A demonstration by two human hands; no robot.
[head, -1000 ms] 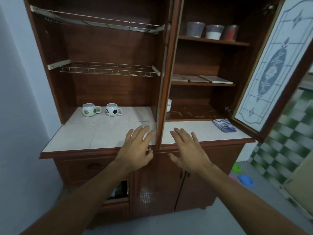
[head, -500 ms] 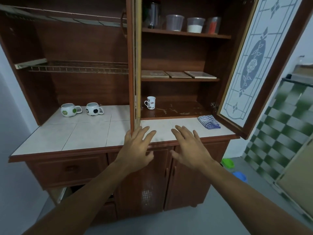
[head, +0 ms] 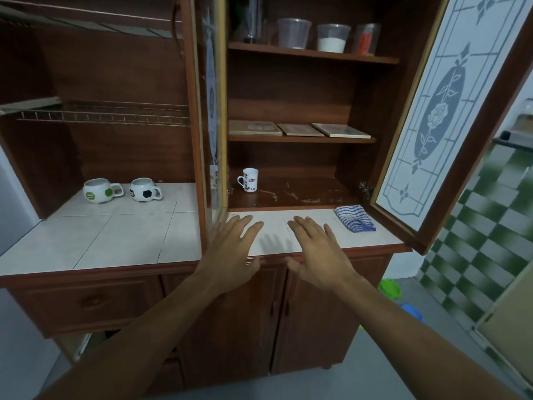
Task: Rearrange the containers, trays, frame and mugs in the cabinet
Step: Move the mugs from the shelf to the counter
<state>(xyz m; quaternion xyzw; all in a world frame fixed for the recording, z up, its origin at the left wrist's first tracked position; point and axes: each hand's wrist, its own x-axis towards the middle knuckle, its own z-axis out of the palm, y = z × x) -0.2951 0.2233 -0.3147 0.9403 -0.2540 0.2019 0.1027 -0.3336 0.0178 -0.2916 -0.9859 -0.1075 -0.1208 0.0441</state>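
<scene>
In the head view, the left hand (head: 230,255) and the right hand (head: 320,252) hover side by side over the front of the white tiled counter (head: 115,241). The fingers (head: 245,226) of both hands are spread out straight and hold nothing. The things to move are all in the brown wooden cabinet (head: 288,82). Three clear plastic containers (head: 333,38) stand on the top shelf. Three flat square boards (head: 300,129), which are likely the trays and frame, lie in a row on the middle shelf. A small white mug with dark spots (head: 249,180) stands on the bottom shelf. Two round white ball-shaped mugs (head: 143,190) sit on the left side, well apart from the hands. The step looks like reaching in for the first thing, and the spotted mug is nearest. It would be good to go straight in, past the open glass door's edge (head: 215,111), and take the mug by its handle. The blue and white striped cloth (head: 355,218) lies off to the right, so it should not get in the way.
</scene>
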